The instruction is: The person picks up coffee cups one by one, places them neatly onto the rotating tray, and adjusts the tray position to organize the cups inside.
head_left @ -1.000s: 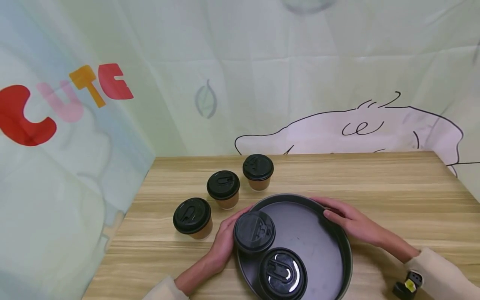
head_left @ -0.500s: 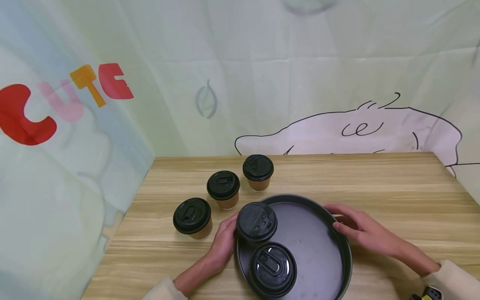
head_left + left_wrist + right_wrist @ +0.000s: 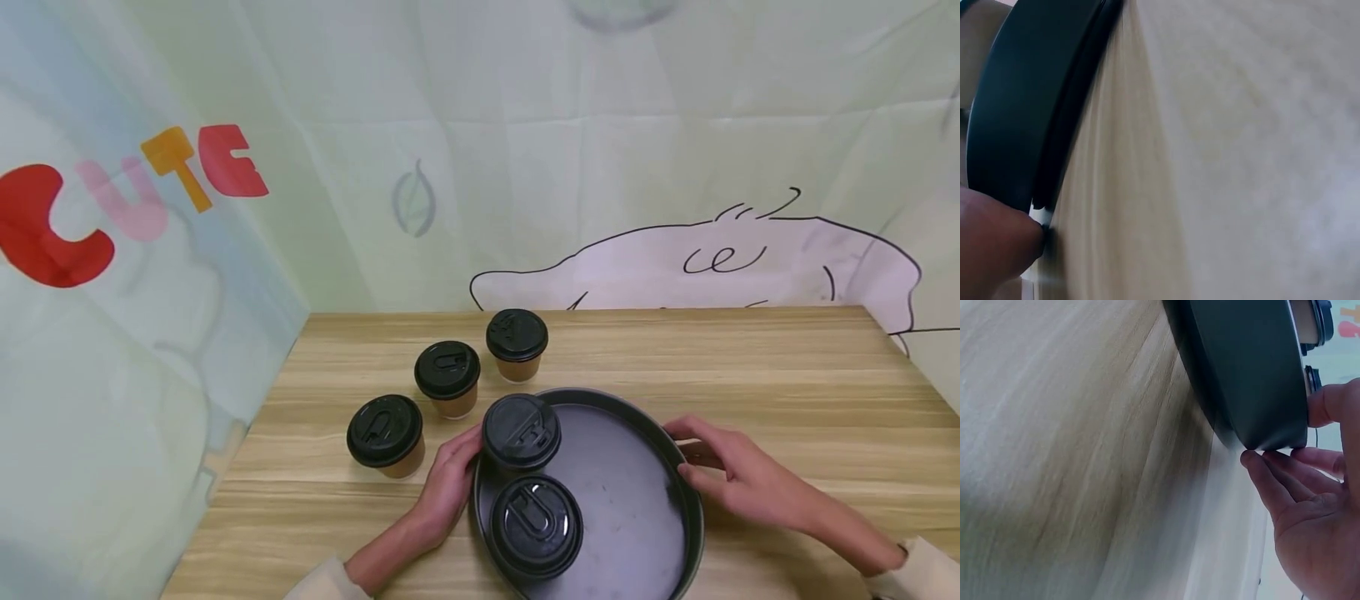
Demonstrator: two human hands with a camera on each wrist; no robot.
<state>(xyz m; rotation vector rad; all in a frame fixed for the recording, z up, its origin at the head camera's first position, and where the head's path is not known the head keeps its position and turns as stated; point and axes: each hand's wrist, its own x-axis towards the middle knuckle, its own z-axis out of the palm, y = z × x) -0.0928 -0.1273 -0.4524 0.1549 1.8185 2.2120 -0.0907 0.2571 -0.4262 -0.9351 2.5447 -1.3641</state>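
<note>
A: Where was the tray [image 3: 622, 500]?
B: On the table [image 3: 795, 375], between the left hand [image 3: 442, 487] and right hand [image 3: 738, 479]; two lidded cups [image 3: 536, 525] stood inside.
A: Grip?
B: Right hand pinched its edge; left touched the wall, hold unclear.

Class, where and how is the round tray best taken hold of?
Probably by the raised rim of the round tray, from its left and right sides at once, about where the left hand and right hand are. The wall stands up there, giving an edge to grip; two black-lidded cups crowd the left half, so that side likely needs firmer support.
</note>
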